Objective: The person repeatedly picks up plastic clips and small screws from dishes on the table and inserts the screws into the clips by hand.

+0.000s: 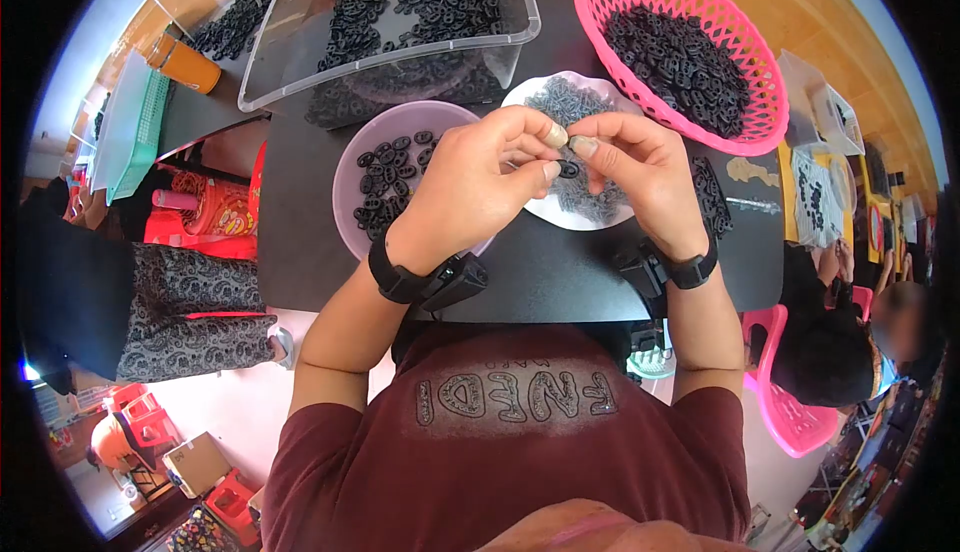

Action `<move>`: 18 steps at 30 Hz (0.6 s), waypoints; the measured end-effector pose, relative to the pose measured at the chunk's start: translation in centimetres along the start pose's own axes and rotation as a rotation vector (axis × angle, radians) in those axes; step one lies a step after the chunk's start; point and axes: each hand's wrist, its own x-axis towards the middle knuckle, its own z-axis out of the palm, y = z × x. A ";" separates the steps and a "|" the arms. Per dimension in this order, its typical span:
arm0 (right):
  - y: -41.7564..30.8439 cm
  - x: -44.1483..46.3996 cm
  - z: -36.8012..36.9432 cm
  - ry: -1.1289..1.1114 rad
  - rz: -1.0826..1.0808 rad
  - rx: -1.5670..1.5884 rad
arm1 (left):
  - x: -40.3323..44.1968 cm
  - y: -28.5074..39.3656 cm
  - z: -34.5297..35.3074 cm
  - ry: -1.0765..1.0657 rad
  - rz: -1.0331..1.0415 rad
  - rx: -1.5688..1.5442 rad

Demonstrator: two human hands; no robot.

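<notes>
Through the head camera I see, at the left edge of the frame, another person's patterned trousers [190,282]. The green basket [152,117] stands at upper left, with the orange cup [183,62] just beside it. The clear bin [533,24], at upper centre-left, carries many black pieces. Right of centre-left, the purple bowl [343,177] holds a looser, smaller batch.

My left hand [455,182] is in mid-frame, thumb and fingers clamped on one oval black piece [569,168], above the white plate [545,214]. Clear bits [570,100] lie spread over that plate. My right hand [645,167] meets the left at the fingertips, thumb and forefinger pinched together just above the piece; whether they grip something tiny, I can't tell.

At upper right, the pink basket [640,102] bears a deep heap of black pieces, and more lie on the table [550,272] below it. At the far right sit other people.

I judge this one piece to be mid-handling, not yet released. Plenty of clear bits and black pieces remain loose, but I can't tell which container's pieces are finished.
</notes>
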 end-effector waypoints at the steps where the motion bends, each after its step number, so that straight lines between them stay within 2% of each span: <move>1: 0.0 0.0 0.0 0.000 0.001 0.000 | 0.0 0.1 0.1 0.001 -0.004 -0.007; 16: 0.0 -0.1 0.3 -0.041 -0.003 -0.041 | -0.2 -0.1 0.4 0.054 0.065 -0.008; 18: 0.2 0.0 0.4 -0.038 -0.171 -0.233 | -0.2 0.0 0.4 0.068 0.069 -0.003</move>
